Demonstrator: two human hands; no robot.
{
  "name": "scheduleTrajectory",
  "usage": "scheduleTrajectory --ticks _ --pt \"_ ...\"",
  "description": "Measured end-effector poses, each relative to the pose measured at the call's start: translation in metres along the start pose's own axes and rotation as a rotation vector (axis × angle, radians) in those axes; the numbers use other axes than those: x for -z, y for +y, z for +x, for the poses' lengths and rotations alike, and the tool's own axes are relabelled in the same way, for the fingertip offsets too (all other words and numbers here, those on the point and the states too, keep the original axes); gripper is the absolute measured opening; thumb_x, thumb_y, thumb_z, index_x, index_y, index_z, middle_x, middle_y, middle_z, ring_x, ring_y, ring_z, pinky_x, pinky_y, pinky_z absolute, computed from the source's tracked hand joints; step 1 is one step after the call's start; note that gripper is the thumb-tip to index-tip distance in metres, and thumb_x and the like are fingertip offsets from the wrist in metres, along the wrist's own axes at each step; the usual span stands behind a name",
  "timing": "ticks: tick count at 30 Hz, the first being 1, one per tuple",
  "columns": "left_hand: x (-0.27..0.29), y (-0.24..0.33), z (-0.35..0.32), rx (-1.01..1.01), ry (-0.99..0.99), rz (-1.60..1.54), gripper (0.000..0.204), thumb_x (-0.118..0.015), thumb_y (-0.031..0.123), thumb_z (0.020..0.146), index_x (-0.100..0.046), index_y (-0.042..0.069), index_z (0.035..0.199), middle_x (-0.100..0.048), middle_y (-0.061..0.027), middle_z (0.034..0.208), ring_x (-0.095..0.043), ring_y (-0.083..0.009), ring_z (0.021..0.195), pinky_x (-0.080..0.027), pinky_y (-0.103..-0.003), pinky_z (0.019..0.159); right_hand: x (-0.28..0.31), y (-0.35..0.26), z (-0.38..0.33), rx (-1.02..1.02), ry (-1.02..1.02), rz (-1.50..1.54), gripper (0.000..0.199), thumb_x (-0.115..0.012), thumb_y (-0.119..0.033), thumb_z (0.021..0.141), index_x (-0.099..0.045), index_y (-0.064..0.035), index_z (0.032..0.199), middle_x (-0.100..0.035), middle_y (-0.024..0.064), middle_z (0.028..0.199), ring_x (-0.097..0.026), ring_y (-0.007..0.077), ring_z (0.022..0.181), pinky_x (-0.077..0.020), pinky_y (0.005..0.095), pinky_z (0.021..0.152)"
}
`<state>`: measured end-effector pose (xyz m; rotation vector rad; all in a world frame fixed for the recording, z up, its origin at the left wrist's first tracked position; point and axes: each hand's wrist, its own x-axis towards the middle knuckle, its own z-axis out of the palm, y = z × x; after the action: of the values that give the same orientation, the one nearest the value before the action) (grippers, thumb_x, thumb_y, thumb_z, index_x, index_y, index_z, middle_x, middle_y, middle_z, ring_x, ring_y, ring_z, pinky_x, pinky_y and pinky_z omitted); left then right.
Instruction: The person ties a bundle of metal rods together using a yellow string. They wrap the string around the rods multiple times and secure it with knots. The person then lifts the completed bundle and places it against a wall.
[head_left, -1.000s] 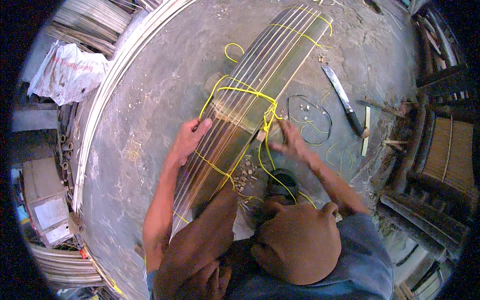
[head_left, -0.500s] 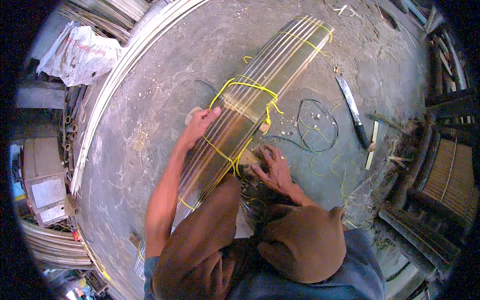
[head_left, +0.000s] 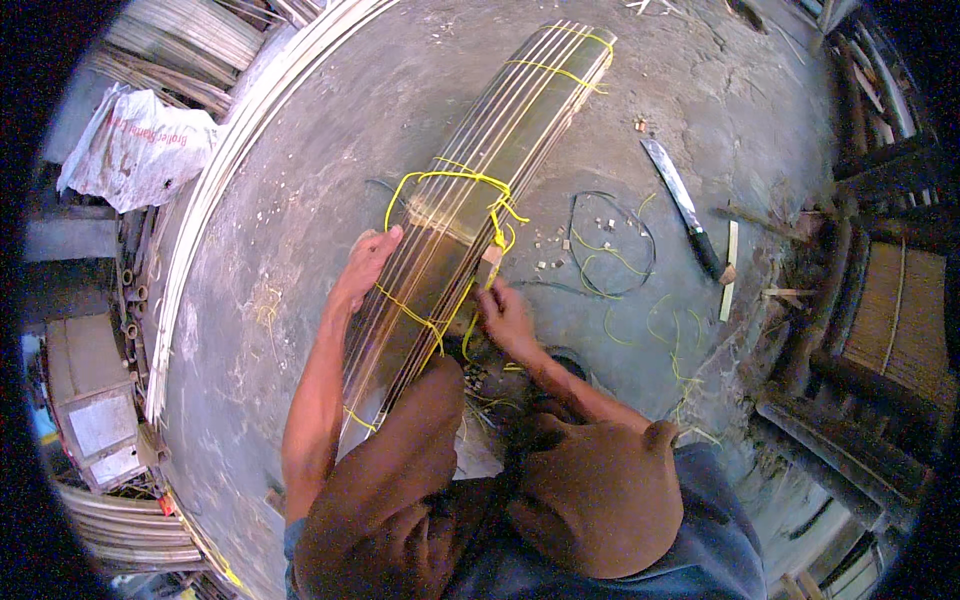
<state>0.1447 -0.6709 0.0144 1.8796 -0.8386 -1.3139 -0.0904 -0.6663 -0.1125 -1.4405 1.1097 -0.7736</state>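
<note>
Grips the left edge of a long bamboo piece (head_left: 418,280) with the left hand (head_left: 370,265), thumb up at the edge and fingers mostly hidden beneath. Holds the right hand (head_left: 508,318) at the opposite edge, fingers drawn together just below a small wood block (head_left: 490,256); cannot tell whether clamped on anything there. Slants the bamboo piece away from the left knee (head_left: 430,400) over the floor (head_left: 300,190), with thin strips along it and yellow cord (head_left: 455,176) tied across in several places. Loses part of its near end behind that knee.

To the right, shows a loop of dark cord (head_left: 655,250) with wood chips (head_left: 600,222) and thin yellow strands inside. Farther right, shows a knife (head_left: 675,185) lying beside a pale strip (head_left: 730,270).

At far left, shows a crumpled white sack (head_left: 140,150) and a box (head_left: 92,350) with pale panels below; cannot see into either. Darkens toward the rim, cutting off stacked canes (head_left: 130,525) at lower left and making timbers (head_left: 830,445) at right hard to make out.
</note>
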Motion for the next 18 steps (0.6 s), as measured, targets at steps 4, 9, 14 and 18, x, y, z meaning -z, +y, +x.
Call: scheduleTrajectory --ticks 4,9,14,18 --pt "0.008 0.0 -0.012 -0.037 0.113 0.16 0.055 -0.052 0.055 0.092 -0.068 0.003 0.093 -0.065 -0.0024 0.087 -0.058 -0.0104 0.076 -0.047 -0.028 0.072 0.051 0.03 0.034 -0.435 0.218 0.385 0.027 -0.044 -0.029 0.1 -0.058 -0.0077 0.092 -0.054 0.0002 0.069 -0.047 0.0107 0.06 -0.0389 0.0283 0.054" --pt "-0.013 0.017 -0.014 0.029 0.127 0.128 0.058 -0.049 0.056 0.093 -0.067 0.001 0.101 -0.066 -0.0039 0.091 -0.06 -0.0116 0.078 -0.047 -0.028 0.073 0.234 0.064 0.145 -0.335 0.313 0.051 0.033 -0.045 -0.037 0.096 -0.059 -0.0079 0.089 -0.047 -0.0017 0.063 -0.041 0.0103 0.051 -0.0335 0.029 0.044" --pt "-0.016 0.027 -0.018 0.038 0.177 0.057 0.059 -0.047 0.056 0.094 -0.067 0.001 0.102 -0.068 -0.0041 0.09 -0.06 -0.0119 0.078 -0.048 -0.028 0.073 0.323 -0.016 0.201 -0.006 0.034 -0.457 0.036 -0.047 -0.037 0.095 -0.063 -0.0054 0.097 -0.046 -0.0013 0.064 -0.037 0.0086 0.048 -0.0294 0.0263 0.042" --pt "0.006 0.008 -0.007 -0.045 0.11 0.235 0.061 -0.046 0.056 0.094 -0.069 0.0 0.091 -0.067 -0.0039 0.081 -0.059 -0.0134 0.073 -0.047 -0.03 0.071 0.344 -0.054 0.214 -0.022 -0.019 -0.75 0.039 -0.055 -0.038 0.091 -0.058 -0.004 0.111 -0.06 0.0089 0.09 -0.057 0.0248 0.07 -0.0448 0.0403 0.059"
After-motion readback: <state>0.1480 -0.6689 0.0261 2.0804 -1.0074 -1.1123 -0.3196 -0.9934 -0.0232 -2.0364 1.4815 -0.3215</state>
